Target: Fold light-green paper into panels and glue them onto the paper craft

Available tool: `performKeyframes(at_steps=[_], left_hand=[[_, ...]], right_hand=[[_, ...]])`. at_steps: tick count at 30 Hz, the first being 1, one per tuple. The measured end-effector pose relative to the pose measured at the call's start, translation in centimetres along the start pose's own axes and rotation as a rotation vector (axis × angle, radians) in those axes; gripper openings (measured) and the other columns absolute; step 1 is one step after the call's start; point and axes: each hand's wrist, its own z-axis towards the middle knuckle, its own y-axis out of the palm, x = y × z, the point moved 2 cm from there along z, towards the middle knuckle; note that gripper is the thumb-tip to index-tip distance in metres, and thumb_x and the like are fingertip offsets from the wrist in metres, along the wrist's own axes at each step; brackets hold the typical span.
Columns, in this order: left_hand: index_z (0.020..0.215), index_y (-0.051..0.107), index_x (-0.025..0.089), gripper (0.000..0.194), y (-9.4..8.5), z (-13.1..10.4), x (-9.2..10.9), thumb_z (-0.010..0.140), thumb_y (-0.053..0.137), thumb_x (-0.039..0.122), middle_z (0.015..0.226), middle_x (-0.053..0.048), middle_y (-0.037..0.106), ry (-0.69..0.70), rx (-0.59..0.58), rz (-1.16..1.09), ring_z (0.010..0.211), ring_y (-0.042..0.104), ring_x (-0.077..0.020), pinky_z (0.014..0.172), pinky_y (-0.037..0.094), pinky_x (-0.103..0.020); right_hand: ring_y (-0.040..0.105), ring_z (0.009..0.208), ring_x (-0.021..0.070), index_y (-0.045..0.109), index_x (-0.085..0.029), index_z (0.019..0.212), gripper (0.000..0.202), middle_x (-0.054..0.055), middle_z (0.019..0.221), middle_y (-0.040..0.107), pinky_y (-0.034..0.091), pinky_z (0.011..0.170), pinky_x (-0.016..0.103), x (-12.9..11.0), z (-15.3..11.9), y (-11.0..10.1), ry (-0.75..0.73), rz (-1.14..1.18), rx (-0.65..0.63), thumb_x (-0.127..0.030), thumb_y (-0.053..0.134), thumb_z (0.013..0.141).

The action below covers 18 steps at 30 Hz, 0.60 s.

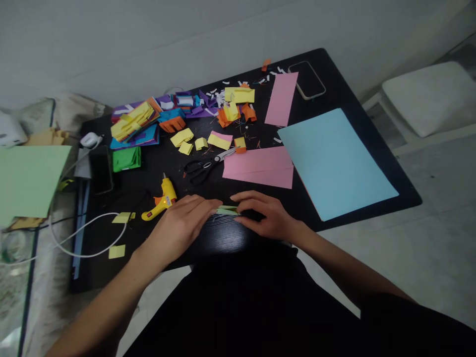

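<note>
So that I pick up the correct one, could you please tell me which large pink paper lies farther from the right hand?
The far pink paper, by the light-rimmed phone; the near pink paper, by the scissors, lies closer to the right hand.

Shows as narrow pale green paper [225,211], perhaps folded; stretches crosswise between left fingers [208,204] and right fingers [253,204], hidden at both ends.

One left hand [188,218], one right hand [263,214], one hot glue gun [168,192] and one pair of scissors [216,159] show. Two smartphones [311,84] lie at one and nine o'clock; the paper scraps [241,95] overlap too much to count.
</note>
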Motion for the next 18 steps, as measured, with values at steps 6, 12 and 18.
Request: performKeyframes(at_steps=[6,12,18], left_hand=[[0.123,0.071,0.023,0.024,-0.1,-0.2,0.3,0.106,0.055,0.021,0.107,-0.007,0.08,0.013,-0.009,-0.04,0.093,0.075,-0.0209,0.086,0.058,-0.034],[0.123,0.071,0.022,0.024,-0.3,-0.8,0.1,0.105,0.056,0.019,0.107,-0.008,0.08,0.068,-0.021,0.009,0.095,0.076,-0.021,0.085,0.058,-0.033],[0.123,0.071,0.022,0.028,-0.3,-0.9,0.1,0.105,0.051,0.014,0.104,-0.008,0.08,0.087,-0.04,0.019,0.094,0.075,-0.0205,0.084,0.059,-0.032]], right_hand=[[0.065,0.135,0.0278,0.067,-0.021,0.137,0.037,0.016,0.151,0.063,0.059,0.109,0.05,0.0,-0.4,0.7,-0.075,-0.119,-0.181,-0.028,0.067,0.1],[0.068,0.13,0.03,0.071,-0.015,0.13,0.03,0.021,0.147,0.065,0.061,0.106,0.051,-0.4,0.7,1.2,-0.198,-0.257,-0.258,-0.023,0.062,0.103],[0.074,0.12,0.027,0.072,-0.018,0.129,0.029,0.015,0.135,0.074,0.065,0.1,0.046,-0.1,0.7,1.3,-0.22,-0.317,-0.235,-0.017,0.061,0.102]])
